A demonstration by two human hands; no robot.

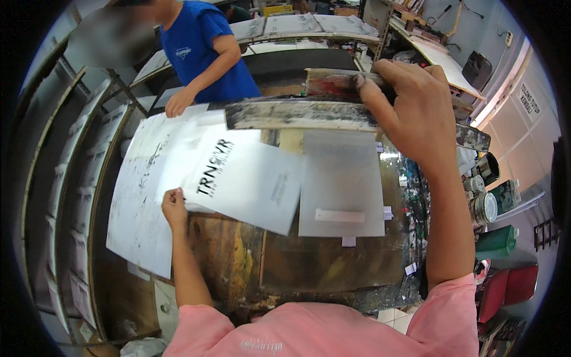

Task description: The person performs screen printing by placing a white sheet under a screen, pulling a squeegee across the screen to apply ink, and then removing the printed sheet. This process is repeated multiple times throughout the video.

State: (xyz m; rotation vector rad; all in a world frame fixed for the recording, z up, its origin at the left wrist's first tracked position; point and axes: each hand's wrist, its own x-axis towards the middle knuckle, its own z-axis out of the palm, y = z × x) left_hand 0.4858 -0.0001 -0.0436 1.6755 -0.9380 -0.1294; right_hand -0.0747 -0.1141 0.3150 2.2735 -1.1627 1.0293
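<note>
Head-worn fisheye, left of pair. Looks down and forward past wearer's pink shirt (321, 330) across stained worktable (208, 250); right hand (410, 107) looms near lens.

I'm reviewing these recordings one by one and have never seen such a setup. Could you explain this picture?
There is no robot: these are a person's bare hands. The single picture comes from a wide fisheye camera on that person's head, looking down, so straight edges curve near the rim. The left hand holds a white sheet with black print. The right hand grasps a paint-stained wooden bar. On the stained worktable lies a greyish sheet with a pale strip near its lower edge. Across the table, a co-worker's hand is beside the pale sheets at the left.
</note>
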